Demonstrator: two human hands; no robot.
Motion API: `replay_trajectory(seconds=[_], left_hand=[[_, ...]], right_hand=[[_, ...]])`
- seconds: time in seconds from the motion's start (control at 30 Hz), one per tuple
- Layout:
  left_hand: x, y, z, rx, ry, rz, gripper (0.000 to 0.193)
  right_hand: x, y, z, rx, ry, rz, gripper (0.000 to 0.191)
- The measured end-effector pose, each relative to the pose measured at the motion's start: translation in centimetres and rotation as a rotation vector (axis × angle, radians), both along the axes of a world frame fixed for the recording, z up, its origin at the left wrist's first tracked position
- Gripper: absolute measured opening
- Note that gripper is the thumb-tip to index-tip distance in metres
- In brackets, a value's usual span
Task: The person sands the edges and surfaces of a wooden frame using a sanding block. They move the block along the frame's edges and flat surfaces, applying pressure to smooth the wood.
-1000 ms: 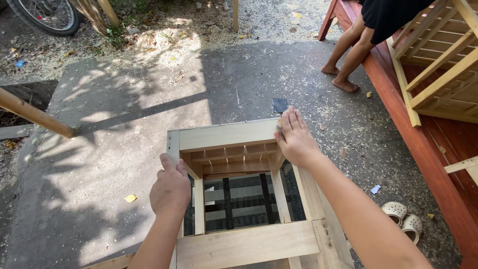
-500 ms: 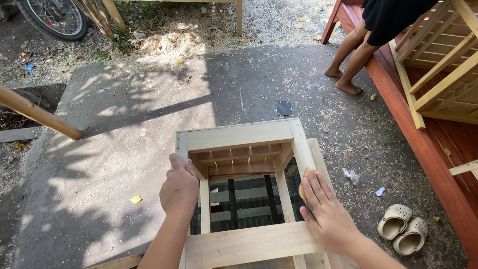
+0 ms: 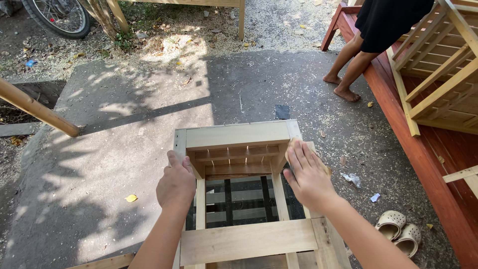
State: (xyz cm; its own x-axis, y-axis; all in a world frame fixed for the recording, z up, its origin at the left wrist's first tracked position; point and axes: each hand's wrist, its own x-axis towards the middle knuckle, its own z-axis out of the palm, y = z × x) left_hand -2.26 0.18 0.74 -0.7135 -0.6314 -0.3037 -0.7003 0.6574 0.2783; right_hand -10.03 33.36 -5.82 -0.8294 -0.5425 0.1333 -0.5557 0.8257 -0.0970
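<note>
A pale wooden frame [image 3: 238, 134] with slats inside stands on the concrete in front of me. My left hand [image 3: 175, 183] is closed over its left rail and grips it. My right hand [image 3: 307, 174] lies flat, fingers together, on the right rail. It presses down a tan sheet [image 3: 325, 168] that looks like sandpaper, and only the sheet's edges show past the palm. Dark gaps between the lower slats are visible between my two hands.
Another person's bare legs [image 3: 348, 69] stand at the upper right beside a red wooden platform [image 3: 413, 164] that carries a slatted frame [image 3: 438, 74]. Beige clogs [image 3: 401, 231] lie at the lower right. A wooden pole [image 3: 35, 107] and a bicycle wheel [image 3: 59, 17] are at the left.
My right hand slid from the frame's far right corner back towards me along the right rail, then forward again to its middle. The left hand kept its hold on the left rail.
</note>
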Motion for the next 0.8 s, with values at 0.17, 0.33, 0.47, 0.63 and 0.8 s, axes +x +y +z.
replay_trajectory(seconds=[0.17,0.33,0.47,0.63,0.8], left_hand=[[-0.2,0.1,0.0,-0.002,0.027,0.005,0.063],[-0.8,-0.3,-0.1,0.013,-0.004,0.016,0.060],[-1.0,-0.5,-0.1,-0.010,0.004,0.006,0.060],[-0.8,-0.3,0.0,-0.001,-0.023,0.012,0.062],[-0.8,-0.3,0.1,0.011,0.004,0.023,0.065]], right_hand=[[8.9,3.8,1.0,-0.089,0.093,0.151,0.072],[-1.7,-0.3,-0.3,-0.080,-0.127,-0.080,0.078],[-11.3,-3.8,-0.7,-0.059,-0.186,-0.208,0.075],[-7.5,-3.7,0.0,0.012,-0.047,-0.103,0.073],[6.9,2.6,0.6,-0.134,0.011,0.133,0.071]])
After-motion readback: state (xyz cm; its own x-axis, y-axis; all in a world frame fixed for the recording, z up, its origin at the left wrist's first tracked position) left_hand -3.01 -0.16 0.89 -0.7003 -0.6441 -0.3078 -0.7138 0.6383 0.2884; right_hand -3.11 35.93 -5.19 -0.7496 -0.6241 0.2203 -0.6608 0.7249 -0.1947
